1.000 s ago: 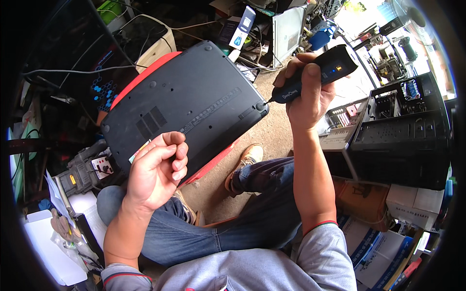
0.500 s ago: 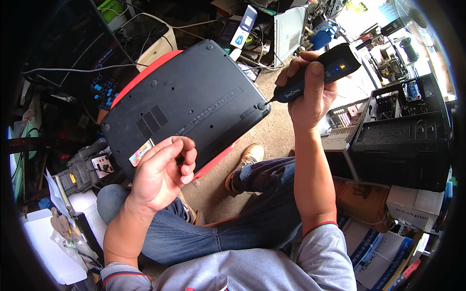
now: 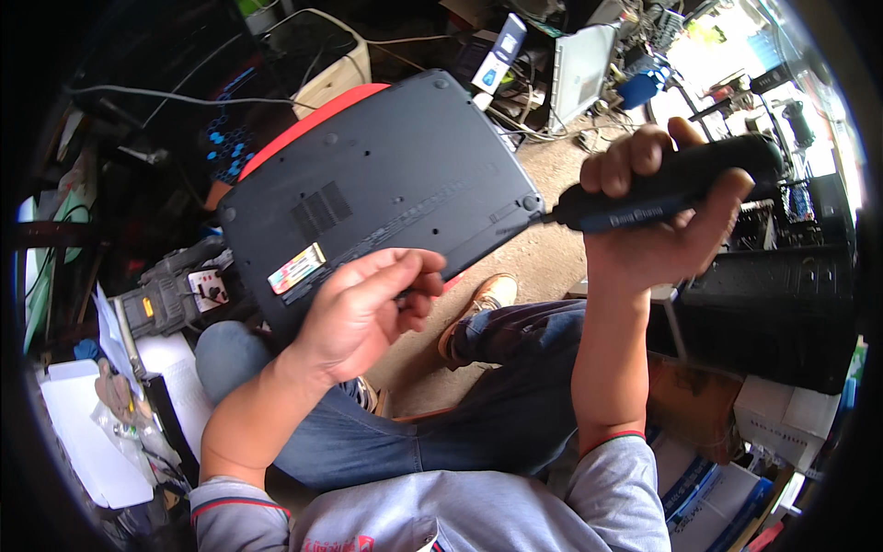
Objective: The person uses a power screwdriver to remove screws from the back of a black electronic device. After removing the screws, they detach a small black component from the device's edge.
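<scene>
A black laptop [image 3: 368, 175] lies bottom side up, tilted across a red round seat [image 3: 303, 129], with vents, rubber feet and screw holes showing. My right hand [image 3: 635, 253] is wrapped round a dark electric screwdriver [image 3: 681, 179]. Its bit points left to the laptop's right corner, near a rubber foot [image 3: 530, 202]; whether the tip touches is too blurred to tell. Over the laptop's near edge is my left hand [image 3: 363, 304], its fingers curled and thumb against the forefinger. Anything pinched there is too small to make out. A colourful sticker [image 3: 297, 268] shows beside that hand.
An opened black computer case [image 3: 763, 304] stands at right, above cardboard boxes [image 3: 782, 409]. A grey cable [image 3: 184, 92] runs across the upper left. At left are a dark tool-like device [image 3: 156, 308] and a white box [image 3: 92, 432]. My knees are below the laptop.
The whole view has shifted. My right hand has turned the screwdriver flatter, and its tip has gone from the corner foot to the laptop's edge. My left hand has moved slightly right, uncovering the sticker.
</scene>
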Demonstrator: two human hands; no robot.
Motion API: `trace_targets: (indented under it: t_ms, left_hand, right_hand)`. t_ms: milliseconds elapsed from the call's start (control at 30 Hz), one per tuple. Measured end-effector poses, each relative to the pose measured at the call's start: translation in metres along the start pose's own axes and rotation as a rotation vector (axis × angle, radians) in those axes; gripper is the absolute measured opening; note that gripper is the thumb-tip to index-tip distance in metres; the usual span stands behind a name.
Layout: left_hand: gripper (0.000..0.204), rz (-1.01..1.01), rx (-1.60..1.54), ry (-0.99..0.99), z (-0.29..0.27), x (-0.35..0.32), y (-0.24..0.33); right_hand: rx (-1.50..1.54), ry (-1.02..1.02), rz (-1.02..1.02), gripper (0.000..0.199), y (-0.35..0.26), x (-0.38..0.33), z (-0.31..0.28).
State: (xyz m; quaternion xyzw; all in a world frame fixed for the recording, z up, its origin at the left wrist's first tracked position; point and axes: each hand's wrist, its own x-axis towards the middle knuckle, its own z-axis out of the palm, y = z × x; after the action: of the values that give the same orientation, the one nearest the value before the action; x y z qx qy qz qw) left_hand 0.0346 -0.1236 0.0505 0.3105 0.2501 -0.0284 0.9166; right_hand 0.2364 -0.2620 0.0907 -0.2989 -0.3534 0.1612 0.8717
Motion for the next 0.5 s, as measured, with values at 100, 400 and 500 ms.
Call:
trace_targets:
  t_ms: [100,400,500]
  left_hand:
    - [0.044,-0.010,-0.098,-0.118,-0.002,0.005,-0.007]
    - [0.022,-0.055,-0.193,-0.233,-0.005,0.001,-0.014]
    - [0.023,-0.026,-0.151,-0.261,-0.012,-0.001,-0.020]
  right_hand:
    - [0.057,-0.098,0.053,0.068,0.007,-0.008,0.024]
    - [0.085,-0.114,0.155,0.065,0.020,-0.023,0.049]
    - [0.066,-0.105,0.130,0.064,0.011,-0.018,0.052]
